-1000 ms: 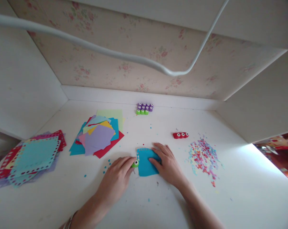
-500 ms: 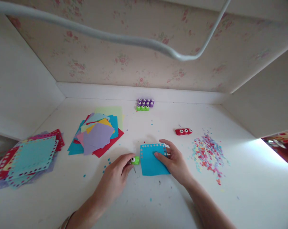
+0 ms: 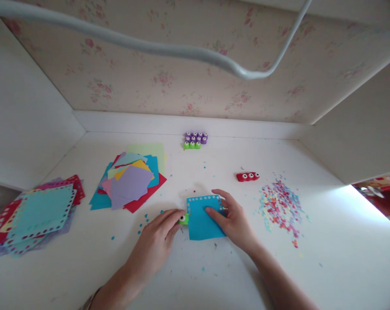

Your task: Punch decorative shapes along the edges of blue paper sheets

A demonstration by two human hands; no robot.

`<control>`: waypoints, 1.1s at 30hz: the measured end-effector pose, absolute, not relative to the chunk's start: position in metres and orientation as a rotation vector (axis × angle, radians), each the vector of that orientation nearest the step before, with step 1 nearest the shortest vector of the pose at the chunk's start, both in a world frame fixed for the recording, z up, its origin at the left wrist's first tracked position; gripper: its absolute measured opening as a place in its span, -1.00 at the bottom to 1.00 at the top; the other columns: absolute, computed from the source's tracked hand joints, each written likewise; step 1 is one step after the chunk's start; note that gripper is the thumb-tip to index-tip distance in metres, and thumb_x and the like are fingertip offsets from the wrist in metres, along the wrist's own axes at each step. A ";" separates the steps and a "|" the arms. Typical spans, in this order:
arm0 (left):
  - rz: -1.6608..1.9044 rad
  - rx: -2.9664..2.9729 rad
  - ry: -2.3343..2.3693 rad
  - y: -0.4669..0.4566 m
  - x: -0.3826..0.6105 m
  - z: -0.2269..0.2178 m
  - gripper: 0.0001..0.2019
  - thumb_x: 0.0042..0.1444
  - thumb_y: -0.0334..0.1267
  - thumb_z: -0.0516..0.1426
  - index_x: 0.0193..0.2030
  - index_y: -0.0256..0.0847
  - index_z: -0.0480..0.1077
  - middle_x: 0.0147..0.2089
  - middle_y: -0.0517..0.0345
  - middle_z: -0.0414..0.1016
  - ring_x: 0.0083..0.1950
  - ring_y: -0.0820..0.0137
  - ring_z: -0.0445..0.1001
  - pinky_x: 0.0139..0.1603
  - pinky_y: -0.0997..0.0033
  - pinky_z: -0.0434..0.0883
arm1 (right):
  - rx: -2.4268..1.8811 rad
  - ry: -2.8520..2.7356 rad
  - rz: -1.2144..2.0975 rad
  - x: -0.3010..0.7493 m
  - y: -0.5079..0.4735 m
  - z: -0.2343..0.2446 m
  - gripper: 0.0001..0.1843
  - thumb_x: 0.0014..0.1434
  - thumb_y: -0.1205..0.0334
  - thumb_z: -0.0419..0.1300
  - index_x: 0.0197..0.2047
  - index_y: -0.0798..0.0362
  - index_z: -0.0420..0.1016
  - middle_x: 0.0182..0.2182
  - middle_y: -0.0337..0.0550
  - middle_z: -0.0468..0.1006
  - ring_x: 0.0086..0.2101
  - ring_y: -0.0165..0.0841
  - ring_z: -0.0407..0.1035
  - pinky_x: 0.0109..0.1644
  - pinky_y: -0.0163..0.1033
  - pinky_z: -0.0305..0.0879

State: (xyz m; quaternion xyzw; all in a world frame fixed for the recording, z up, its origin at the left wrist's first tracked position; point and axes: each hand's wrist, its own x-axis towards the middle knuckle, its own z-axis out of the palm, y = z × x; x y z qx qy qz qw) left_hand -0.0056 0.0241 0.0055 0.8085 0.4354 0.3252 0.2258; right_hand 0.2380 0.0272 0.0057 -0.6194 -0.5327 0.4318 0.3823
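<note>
A person's left hand is pinching a green punch at the left edge of a blue sheet over a white worktop. The right hand is pinching the sheet's right side, its grip setting the thumb on top. Small holes are lining the sheet's top edge. Loose colored papers are lying to its left; confetti is lying to its right, near red punches.
</note>
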 end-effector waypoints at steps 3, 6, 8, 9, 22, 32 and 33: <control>0.887 2.266 1.205 0.024 -0.006 0.003 -0.69 0.35 -0.39 0.04 0.17 -0.10 0.38 0.07 0.06 0.56 0.04 0.29 0.56 0.06 0.26 0.55 | -1.652 -1.477 0.975 0.237 0.027 0.007 -0.47 0.19 -0.04 0.28 0.19 -0.11 0.35 -0.38 -0.24 0.54 -0.48 -0.35 0.39 -0.47 -0.27 0.34; 0.869 2.267 1.195 0.024 -0.007 0.002 -0.68 0.34 -0.43 0.04 0.18 -0.10 0.37 0.09 0.06 0.55 0.06 0.30 0.55 0.09 0.25 0.54 | -1.693 -1.589 0.865 0.237 0.026 0.010 -0.54 0.21 0.03 0.26 0.16 -0.10 0.38 -0.41 -0.27 0.51 -0.47 -0.37 0.38 -0.41 -0.26 0.34; 0.857 2.252 1.194 0.024 -0.007 0.003 -0.68 0.34 -0.43 0.04 0.17 -0.10 0.37 0.08 0.07 0.55 0.05 0.30 0.56 0.08 0.26 0.54 | -1.704 -1.617 0.848 0.237 0.026 0.012 -0.55 0.21 0.04 0.26 0.15 -0.10 0.38 -0.41 -0.28 0.51 -0.46 -0.36 0.39 -0.38 -0.27 0.34; 0.853 2.243 1.198 0.024 -0.008 0.003 -0.68 0.34 -0.43 0.04 0.16 -0.09 0.37 0.08 0.07 0.55 0.04 0.30 0.56 0.07 0.27 0.55 | -1.701 -1.617 0.862 0.237 0.025 0.013 -0.54 0.21 0.03 0.26 0.16 -0.11 0.37 -0.41 -0.28 0.51 -0.44 -0.36 0.40 -0.38 -0.27 0.34; 0.845 2.271 1.193 0.022 -0.004 0.004 -0.71 0.32 -0.33 0.13 0.17 -0.10 0.39 0.04 0.08 0.58 0.02 0.29 0.56 0.05 0.26 0.54 | -1.629 -1.846 0.641 0.232 0.019 0.017 -0.43 0.26 0.07 0.23 0.29 -0.05 0.23 -0.03 -0.02 0.56 -0.12 -0.17 0.51 -0.07 -0.05 0.51; 0.762 2.385 1.271 0.021 -0.006 0.005 -0.72 0.29 -0.29 0.18 0.13 -0.14 0.40 0.03 0.04 0.58 0.01 0.16 0.52 0.09 -0.02 0.45 | -1.345 -2.389 0.368 0.239 0.018 0.021 -0.61 0.31 0.18 0.19 0.19 0.00 0.39 0.13 -0.01 0.50 0.14 -0.12 0.35 0.32 0.23 0.16; 0.756 2.391 1.261 0.021 -0.005 0.005 -0.73 0.30 -0.30 0.17 0.12 -0.15 0.40 0.03 0.05 0.58 0.01 0.17 0.52 0.08 -0.01 0.44 | -1.348 -2.400 0.375 0.239 0.018 0.021 -0.62 0.32 0.18 0.19 0.19 0.00 0.39 0.13 -0.03 0.51 0.15 -0.13 0.35 0.33 0.24 0.14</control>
